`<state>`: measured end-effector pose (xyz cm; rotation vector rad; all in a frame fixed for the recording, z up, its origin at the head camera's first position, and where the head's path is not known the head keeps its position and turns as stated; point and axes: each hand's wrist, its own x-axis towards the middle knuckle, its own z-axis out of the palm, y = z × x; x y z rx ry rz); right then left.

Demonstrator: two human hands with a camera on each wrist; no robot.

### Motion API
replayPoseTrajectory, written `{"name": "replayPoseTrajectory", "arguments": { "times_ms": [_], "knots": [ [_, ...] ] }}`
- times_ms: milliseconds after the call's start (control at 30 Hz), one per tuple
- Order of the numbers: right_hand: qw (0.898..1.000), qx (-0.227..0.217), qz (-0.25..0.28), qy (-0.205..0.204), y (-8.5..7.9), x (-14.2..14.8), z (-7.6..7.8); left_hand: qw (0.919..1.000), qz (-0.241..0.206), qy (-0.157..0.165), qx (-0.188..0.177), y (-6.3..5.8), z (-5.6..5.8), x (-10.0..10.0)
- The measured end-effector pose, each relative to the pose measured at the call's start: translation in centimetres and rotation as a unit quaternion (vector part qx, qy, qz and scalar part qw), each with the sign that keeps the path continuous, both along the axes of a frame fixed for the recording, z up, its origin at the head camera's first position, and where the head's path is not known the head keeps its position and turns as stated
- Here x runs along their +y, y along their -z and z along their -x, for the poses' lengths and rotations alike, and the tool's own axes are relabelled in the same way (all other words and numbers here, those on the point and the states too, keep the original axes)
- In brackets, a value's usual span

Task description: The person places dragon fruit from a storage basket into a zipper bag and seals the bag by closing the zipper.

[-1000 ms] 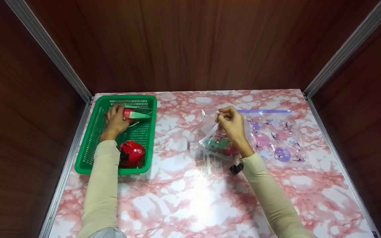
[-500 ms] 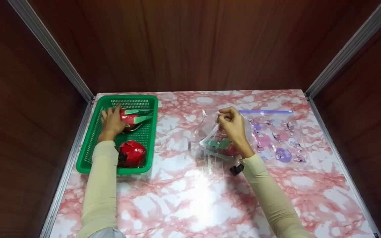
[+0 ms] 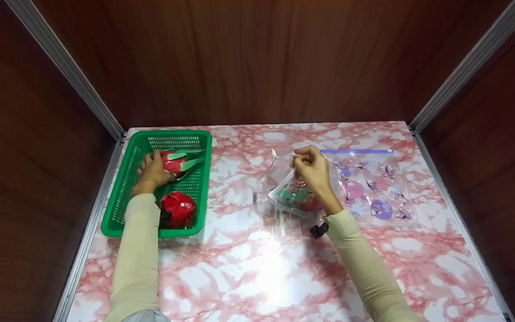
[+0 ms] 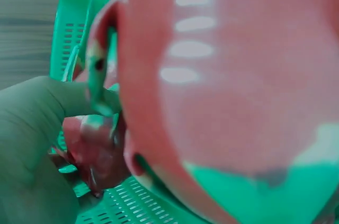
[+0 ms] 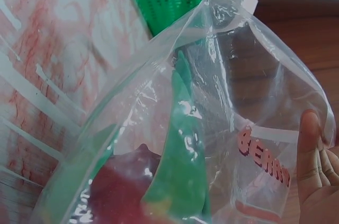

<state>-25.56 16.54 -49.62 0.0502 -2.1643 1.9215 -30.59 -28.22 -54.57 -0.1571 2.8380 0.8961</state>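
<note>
In the head view, my left hand (image 3: 152,172) reaches into a green basket (image 3: 208,179) and grips the left side of the farther dragon fruit (image 3: 172,164), whose green leaf tips point right. Nearer in the basket lies a second red dragon fruit (image 3: 179,209). It fills much of the left wrist view, where my thumb and fingers lie round the farther dragon fruit (image 4: 92,150). My right hand (image 3: 315,174) pinches the rim of a clear plastic bag (image 5: 238,65), mouth spread, lettering on its side. Inside that bag sits another dragon fruit (image 5: 122,189), partly seen through the plastic.
A clear zip bag (image 3: 371,185) with a purple slider strip and printed cartoon figures lies flat to the right of my right hand. Dark wooden panels (image 3: 257,62) with metal edge rails enclose the marble-patterned table (image 3: 221,277) at the back and sides.
My left hand has slid from over the farther dragon fruit to its left side, and the fruit has shifted slightly toward me. My right hand stays at the bag's rim.
</note>
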Motion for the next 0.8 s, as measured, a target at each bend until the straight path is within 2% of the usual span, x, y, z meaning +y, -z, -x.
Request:
{"name": "replayPoseTrajectory", "arguments": {
  "times_ms": [167, 400, 633, 800],
  "knots": [
    [1.0, -0.006, 0.001, 0.004, 1.5, 0.5, 1.0, 0.9999, 0.011, 0.003, 0.006, 0.3, -0.3, -0.3],
    [1.0, 0.003, -0.007, 0.001, 2.3, 1.0, 1.2, 0.9999, 0.014, 0.005, 0.0, 0.7, -0.6, -0.7],
    [1.0, 0.013, -0.01, -0.001, 2.3, 1.0, 1.2, 0.9991, -0.033, -0.027, -0.001, 1.2, -0.3, -0.6],
    [1.0, 0.014, -0.011, -0.005, 2.3, 1.1, 1.1, 0.9985, -0.043, -0.034, -0.009, 1.3, -0.1, -0.4]
  ]
}}
